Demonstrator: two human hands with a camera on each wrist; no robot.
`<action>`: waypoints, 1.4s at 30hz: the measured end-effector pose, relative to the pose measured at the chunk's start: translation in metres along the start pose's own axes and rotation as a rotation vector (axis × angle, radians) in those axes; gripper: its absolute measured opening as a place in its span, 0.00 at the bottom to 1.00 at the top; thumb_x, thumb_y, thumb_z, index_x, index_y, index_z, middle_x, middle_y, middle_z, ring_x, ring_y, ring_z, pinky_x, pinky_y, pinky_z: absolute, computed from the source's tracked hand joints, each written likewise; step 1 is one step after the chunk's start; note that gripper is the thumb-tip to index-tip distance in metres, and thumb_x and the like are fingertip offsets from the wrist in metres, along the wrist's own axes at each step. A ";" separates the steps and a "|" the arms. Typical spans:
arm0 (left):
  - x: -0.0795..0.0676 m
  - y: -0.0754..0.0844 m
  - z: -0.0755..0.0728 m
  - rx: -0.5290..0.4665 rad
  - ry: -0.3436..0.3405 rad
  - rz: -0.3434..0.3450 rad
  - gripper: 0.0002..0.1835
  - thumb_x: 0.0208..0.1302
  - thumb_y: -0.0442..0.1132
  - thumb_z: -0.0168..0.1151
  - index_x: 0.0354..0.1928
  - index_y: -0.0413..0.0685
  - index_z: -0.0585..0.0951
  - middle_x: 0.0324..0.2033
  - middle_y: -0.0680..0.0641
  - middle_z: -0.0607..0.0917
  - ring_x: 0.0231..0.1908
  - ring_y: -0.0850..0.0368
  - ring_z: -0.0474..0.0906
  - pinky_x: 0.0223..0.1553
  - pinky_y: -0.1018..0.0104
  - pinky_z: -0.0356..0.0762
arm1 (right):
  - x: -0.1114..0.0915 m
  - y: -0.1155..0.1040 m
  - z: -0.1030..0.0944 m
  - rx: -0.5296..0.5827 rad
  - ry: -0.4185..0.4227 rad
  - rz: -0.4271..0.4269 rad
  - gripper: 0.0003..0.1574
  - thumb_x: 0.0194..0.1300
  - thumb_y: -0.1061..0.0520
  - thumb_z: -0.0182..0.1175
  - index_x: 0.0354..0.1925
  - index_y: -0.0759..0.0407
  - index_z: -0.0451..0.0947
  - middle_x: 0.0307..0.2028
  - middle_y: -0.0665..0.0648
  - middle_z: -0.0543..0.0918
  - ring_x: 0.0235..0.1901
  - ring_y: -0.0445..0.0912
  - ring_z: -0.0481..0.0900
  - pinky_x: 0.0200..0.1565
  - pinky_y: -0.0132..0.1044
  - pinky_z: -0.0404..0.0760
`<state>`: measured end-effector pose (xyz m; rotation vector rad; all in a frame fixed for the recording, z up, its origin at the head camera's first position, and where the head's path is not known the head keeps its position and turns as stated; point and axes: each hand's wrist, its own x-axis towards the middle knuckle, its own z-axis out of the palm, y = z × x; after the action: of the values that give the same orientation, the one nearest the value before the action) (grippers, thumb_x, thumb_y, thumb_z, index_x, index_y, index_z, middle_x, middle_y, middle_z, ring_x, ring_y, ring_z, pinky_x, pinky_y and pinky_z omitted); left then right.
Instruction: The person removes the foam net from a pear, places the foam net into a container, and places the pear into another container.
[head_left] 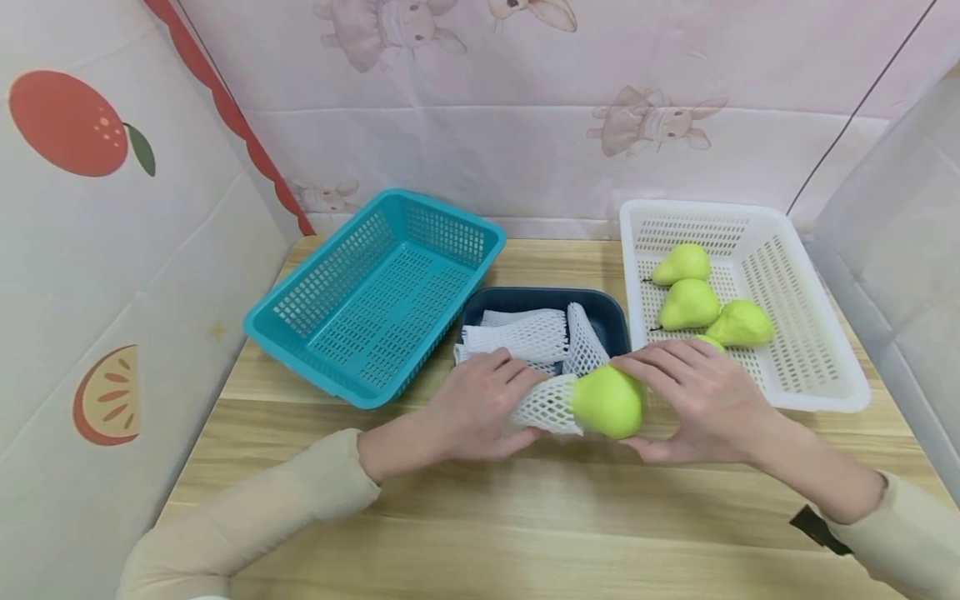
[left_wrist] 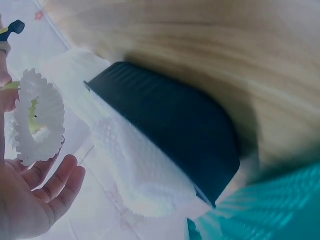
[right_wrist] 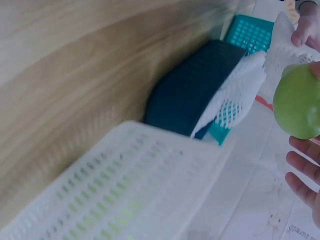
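Observation:
Over the front of a dark blue tray, my left hand (head_left: 480, 408) holds a white foam net sleeve (head_left: 546, 406). My right hand (head_left: 708, 400) grips a green pear (head_left: 609, 402) between thumb and fingers. The pear's narrow end is at the sleeve's mouth, and its round bottom stays outside, toward the right hand. In the left wrist view the sleeve (left_wrist: 50, 145) shows its scalloped open end, with a bit of green visible through it. The right wrist view shows the pear's round bottom (right_wrist: 297, 102) against the fingers.
The dark blue tray (head_left: 540, 293) holds several more foam net sleeves (head_left: 517, 337). A teal basket (head_left: 375, 321) stands on the left. At the right, a white basket (head_left: 821, 333) holds several green pears (head_left: 688, 304). Patterned cloth walls (head_left: 525, 167) enclose the wooden table (head_left: 570, 533).

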<state>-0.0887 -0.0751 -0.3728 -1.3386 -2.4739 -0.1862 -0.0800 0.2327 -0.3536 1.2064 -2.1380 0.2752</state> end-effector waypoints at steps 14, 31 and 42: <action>0.008 -0.017 -0.026 0.105 0.006 0.071 0.30 0.63 0.64 0.69 0.57 0.50 0.84 0.44 0.50 0.91 0.42 0.53 0.85 0.44 0.64 0.85 | -0.003 0.029 -0.025 -0.080 0.041 0.018 0.48 0.62 0.23 0.53 0.51 0.62 0.87 0.40 0.59 0.90 0.37 0.58 0.88 0.40 0.52 0.84; 0.018 -0.037 -0.039 0.145 -0.020 0.066 0.30 0.65 0.64 0.68 0.57 0.49 0.84 0.46 0.50 0.90 0.45 0.53 0.83 0.43 0.64 0.84 | -0.014 0.073 -0.042 -0.170 -0.019 0.041 0.53 0.63 0.19 0.47 0.50 0.64 0.86 0.37 0.64 0.90 0.34 0.63 0.87 0.33 0.56 0.86; 0.015 -0.038 -0.037 0.139 -0.013 0.054 0.29 0.65 0.64 0.68 0.57 0.50 0.84 0.46 0.50 0.90 0.45 0.52 0.83 0.44 0.63 0.85 | -0.026 0.103 -0.041 -0.216 -0.093 0.074 0.59 0.64 0.14 0.39 0.51 0.62 0.85 0.37 0.63 0.90 0.37 0.62 0.86 0.31 0.59 0.85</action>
<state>-0.1198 -0.0941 -0.3312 -1.3499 -2.4089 0.0067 -0.1374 0.3273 -0.3255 1.0359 -2.2298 0.0186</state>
